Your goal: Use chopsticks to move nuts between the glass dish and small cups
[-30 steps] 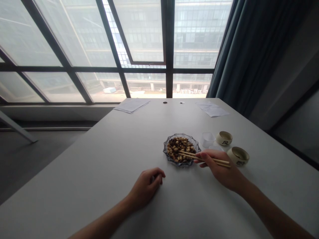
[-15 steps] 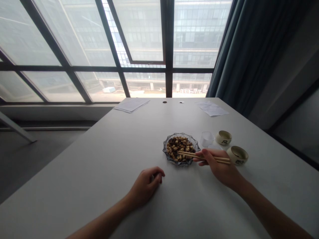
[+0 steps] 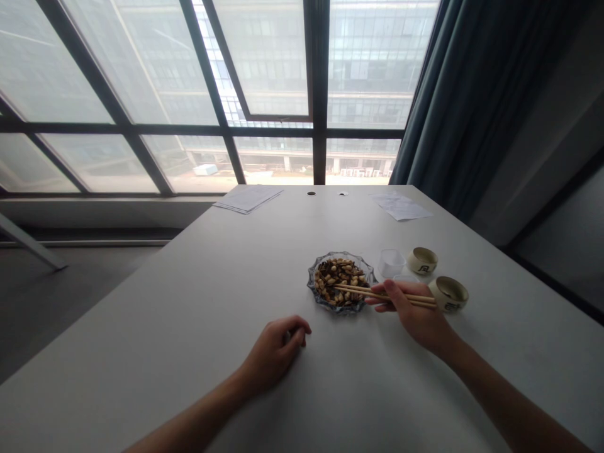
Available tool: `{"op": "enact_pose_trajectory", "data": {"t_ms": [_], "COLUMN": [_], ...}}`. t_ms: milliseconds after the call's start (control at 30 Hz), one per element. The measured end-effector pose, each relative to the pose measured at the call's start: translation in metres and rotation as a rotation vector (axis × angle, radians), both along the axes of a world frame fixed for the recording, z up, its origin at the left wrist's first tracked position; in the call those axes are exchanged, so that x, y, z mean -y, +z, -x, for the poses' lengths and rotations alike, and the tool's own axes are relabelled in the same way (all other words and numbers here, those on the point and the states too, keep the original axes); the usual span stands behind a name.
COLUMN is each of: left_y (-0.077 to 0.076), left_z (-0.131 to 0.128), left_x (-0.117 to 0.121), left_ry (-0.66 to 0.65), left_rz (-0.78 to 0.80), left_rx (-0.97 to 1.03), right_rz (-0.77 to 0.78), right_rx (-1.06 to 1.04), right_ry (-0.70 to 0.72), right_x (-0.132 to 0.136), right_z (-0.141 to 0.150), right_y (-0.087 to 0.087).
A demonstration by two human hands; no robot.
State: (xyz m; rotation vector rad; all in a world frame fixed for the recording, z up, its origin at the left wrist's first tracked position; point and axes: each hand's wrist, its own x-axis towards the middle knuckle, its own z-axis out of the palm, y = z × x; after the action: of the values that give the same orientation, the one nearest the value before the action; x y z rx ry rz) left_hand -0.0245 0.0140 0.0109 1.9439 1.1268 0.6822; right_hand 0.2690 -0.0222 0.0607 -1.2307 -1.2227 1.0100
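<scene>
My right hand point(image 3: 410, 313) is closed around a pair of wooden chopsticks point(image 3: 368, 292). Their tips are among pale nut-like pieces and dark strips point(image 3: 346, 275), piled in a scalloped glass dish point(image 3: 312, 296). Whether the tips pinch a piece is too small to tell. My left hand point(image 3: 282, 346) rests on the table in front of the dish, fingers curled in and nothing visible in them. Just beyond my right hand stands a cream cup point(image 3: 450, 294) with a dark character on it, some dark bits inside. A second cup point(image 3: 422, 260) sits behind it.
A clear plastic container point(image 3: 391, 262) stands right of the dish, with another clear piece point(image 3: 406, 278) partly hidden by my right hand. Papers lie at the far left point(image 3: 248, 199) and far right point(image 3: 401, 206) of the white table point(image 3: 189, 302). A dark curtain point(image 3: 448, 107) hangs at right.
Hardly anything differs. My right hand and the chopsticks have shifted very slightly, their tips still in the dish. My left hand stays in place.
</scene>
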Motion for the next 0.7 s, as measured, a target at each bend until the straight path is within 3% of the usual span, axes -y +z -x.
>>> {"op": "enact_pose_trajectory", "data": {"t_ms": [233, 400, 567, 700], "left_y": [-0.002, -0.002, -0.003, -0.003], "left_z": [0.001, 0.001, 0.001, 0.001], "left_x": [-0.001, 0.0, -0.001, -0.002], "left_ry": [-0.003, -0.007, -0.007, -0.013], "left_rz": [0.005, -0.001, -0.01, -0.007], "left_rx": [0.004, 0.005, 0.007, -0.002], "right_rz": [0.007, -0.004, -0.051, -0.121], "right_rx": [-0.013, -0.053, -0.064, -0.079], "right_ry": [-0.036, -0.115, -0.257, -0.454], "right_x": [0.0, 0.009, 0.038, 0.069], "right_z": [0.002, -0.007, -0.045, -0.092], "right_y": [-0.001, 0.016, 0.036, 0.038]}}
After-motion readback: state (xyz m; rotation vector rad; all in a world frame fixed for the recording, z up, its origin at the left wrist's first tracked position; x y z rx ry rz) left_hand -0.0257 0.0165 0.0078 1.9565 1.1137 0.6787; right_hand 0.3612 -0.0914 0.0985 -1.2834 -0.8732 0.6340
